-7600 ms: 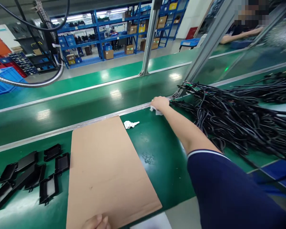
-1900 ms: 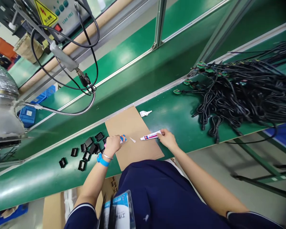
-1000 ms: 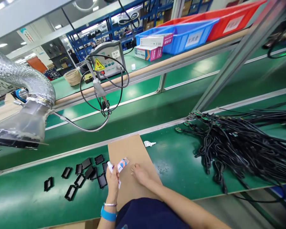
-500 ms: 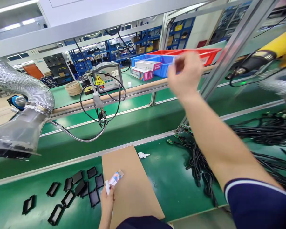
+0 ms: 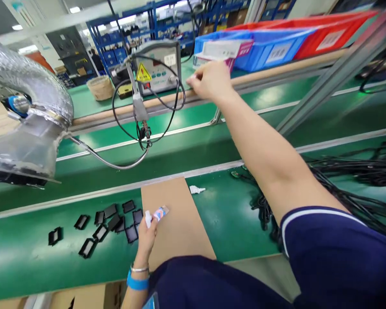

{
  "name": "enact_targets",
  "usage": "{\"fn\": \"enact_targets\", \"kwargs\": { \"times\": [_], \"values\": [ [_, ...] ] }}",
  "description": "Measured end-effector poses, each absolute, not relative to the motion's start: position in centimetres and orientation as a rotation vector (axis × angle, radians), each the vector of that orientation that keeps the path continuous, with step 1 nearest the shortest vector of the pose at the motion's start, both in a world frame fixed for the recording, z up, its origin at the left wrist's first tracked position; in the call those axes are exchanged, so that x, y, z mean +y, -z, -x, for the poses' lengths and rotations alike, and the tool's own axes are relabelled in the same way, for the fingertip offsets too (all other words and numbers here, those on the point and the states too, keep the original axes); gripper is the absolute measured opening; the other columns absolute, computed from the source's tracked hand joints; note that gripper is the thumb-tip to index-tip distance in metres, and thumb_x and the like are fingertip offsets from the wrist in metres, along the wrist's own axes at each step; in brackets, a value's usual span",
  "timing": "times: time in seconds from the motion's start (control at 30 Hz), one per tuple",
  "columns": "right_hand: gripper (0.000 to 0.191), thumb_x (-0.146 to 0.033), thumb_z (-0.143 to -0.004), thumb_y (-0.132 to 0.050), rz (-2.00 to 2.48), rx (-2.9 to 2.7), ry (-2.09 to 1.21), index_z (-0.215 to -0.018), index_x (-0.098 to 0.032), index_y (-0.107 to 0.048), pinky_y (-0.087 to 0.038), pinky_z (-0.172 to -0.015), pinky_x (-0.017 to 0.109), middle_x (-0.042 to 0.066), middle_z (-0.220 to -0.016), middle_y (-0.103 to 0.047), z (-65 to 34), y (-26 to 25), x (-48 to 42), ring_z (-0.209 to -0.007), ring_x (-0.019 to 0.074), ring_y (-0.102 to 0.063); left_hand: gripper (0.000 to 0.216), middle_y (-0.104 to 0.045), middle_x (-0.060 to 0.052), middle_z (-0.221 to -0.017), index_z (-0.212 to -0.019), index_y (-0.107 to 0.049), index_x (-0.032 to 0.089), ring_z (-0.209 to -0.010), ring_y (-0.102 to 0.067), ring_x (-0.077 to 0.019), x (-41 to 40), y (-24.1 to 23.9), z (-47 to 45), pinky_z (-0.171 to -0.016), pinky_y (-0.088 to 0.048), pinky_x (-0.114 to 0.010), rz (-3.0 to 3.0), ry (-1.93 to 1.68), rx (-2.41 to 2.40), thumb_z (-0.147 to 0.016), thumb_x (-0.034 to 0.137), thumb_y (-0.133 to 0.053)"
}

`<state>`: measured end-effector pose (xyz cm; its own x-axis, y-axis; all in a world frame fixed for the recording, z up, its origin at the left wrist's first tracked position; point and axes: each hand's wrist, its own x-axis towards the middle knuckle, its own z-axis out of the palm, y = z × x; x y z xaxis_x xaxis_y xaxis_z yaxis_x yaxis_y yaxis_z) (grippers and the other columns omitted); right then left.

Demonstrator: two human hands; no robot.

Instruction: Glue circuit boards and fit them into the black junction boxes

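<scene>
My left hand (image 5: 147, 236) is closed around a glue tube (image 5: 161, 213) with white, blue and pink print, held over the cardboard sheet. A white nozzle-like piece (image 5: 148, 219) sticks up by the thumb; whether it belongs to the tube I cannot tell. My right hand (image 5: 214, 79) reaches up to the shelf's front edge, fingertips pinched, between the grey control box (image 5: 159, 64) and the glue cartons (image 5: 225, 49). What the fingertips hold, if anything, is too small and blurred to make out. Black rectangular frames (image 5: 100, 232) lie left of my left hand.
The cardboard sheet (image 5: 176, 231) lies on the green bench, a crumpled white piece (image 5: 197, 189) beside it. Blue bins (image 5: 273, 49) and a red bin (image 5: 334, 36) stand on the shelf. Black cables (image 5: 357, 171) pile up at right. A foil duct (image 5: 48, 81) hangs at left.
My right hand has moved left and down to the shelf edge, covering the spot where a small white cap stood. My left hand still holds the glue tube. The view has shifted.
</scene>
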<state>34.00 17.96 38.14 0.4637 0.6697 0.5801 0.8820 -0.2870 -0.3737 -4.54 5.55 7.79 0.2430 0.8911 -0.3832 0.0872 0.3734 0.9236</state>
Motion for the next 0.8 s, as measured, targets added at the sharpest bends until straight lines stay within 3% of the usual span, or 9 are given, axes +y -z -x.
{"fn": "enact_targets", "kwargs": {
  "times": [0.1,0.2,0.27,0.37,0.5,0.8],
  "values": [
    [0.022,-0.026,-0.096,-0.053,1.789,-1.369,0.389,-0.095,-0.009,-0.066,-0.047,-0.089,0.037,0.011,-0.092,-0.069,-31.0,-35.5,12.9,-0.088,0.0186,-0.062,0.063,-0.044,0.011,-0.058,-0.1,-0.047,0.02,-0.041,-0.033,-0.0033,5.1,-9.1,3.9,-0.043,-0.024,-0.016,-1.064,-0.639,1.004,-0.07,0.072,-0.068],
    [0.021,-0.021,-0.096,-0.049,1.412,-1.912,-0.014,-0.105,-0.012,-0.066,-0.052,-0.078,0.033,0.009,-0.088,-0.069,-25.6,-29.3,6.1,-0.078,0.0176,-0.063,0.065,-0.051,0.008,-0.067,-0.109,-0.047,0.02,-0.039,-0.034,-0.0034,4.0,-10.5,2.9,-0.04,-0.027,-0.018,-1.06,-0.529,0.792,-0.078,0.076,-0.057],
    [0.02,-0.019,-0.094,-0.05,1.305,-2.087,-0.165,-0.1,-0.016,-0.069,-0.053,-0.071,0.029,0.008,-0.087,-0.068,-22.4,-24.5,2.3,-0.077,0.0172,-0.064,0.063,-0.053,0.006,-0.069,-0.109,-0.048,0.019,-0.039,-0.035,-0.0035,3.3,-11.5,2.4,-0.04,-0.028,-0.019,-1.069,-0.445,0.673,-0.081,0.074,-0.056],
    [0.026,-0.02,-0.099,-0.044,1.261,-2.228,-0.551,-0.112,-0.018,-0.066,-0.052,-0.069,0.027,0.007,-0.087,-0.065,-19.9,-19.9,-1.1,-0.077,0.0166,-0.064,0.058,-0.053,0.004,-0.071,-0.108,-0.051,0.017,-0.042,-0.038,-0.0032,2.5,-12.8,2.0,-0.042,-0.029,-0.018,-1.099,-0.332,0.549,-0.085,0.07,-0.056],
    [0.022,-0.024,-0.1,-0.047,1.278,-2.219,-0.822,-0.11,-0.016,-0.065,-0.05,-0.075,0.028,0.007,-0.091,-0.065,-20.4,-19.6,-2.4,-0.082,0.0171,-0.062,0.05,-0.053,0.003,-0.074,-0.104,-0.052,0.015,-0.048,-0.04,-0.003,2.1,-14.1,1.9,-0.044,-0.029,-0.017,-1.153,-0.22,0.472,-0.091,0.063,-0.054],
    [0.023,-0.022,-0.099,-0.047,1.238,-2.314,-0.793,-0.097,-0.016,-0.069,-0.048,-0.073,0.028,0.008,-0.087,-0.068,-20.6,-21.7,-2.3,-0.08,0.0174,-0.064,0.052,-0.057,0.0,-0.075,-0.104,-0.055,0.012,-0.054,-0.048,-0.0048,1.6,-15.3,2.3,-0.05,-0.038,-0.017,-1.285,-0.187,0.457,-0.092,0.063,-0.052]
  ]
}}
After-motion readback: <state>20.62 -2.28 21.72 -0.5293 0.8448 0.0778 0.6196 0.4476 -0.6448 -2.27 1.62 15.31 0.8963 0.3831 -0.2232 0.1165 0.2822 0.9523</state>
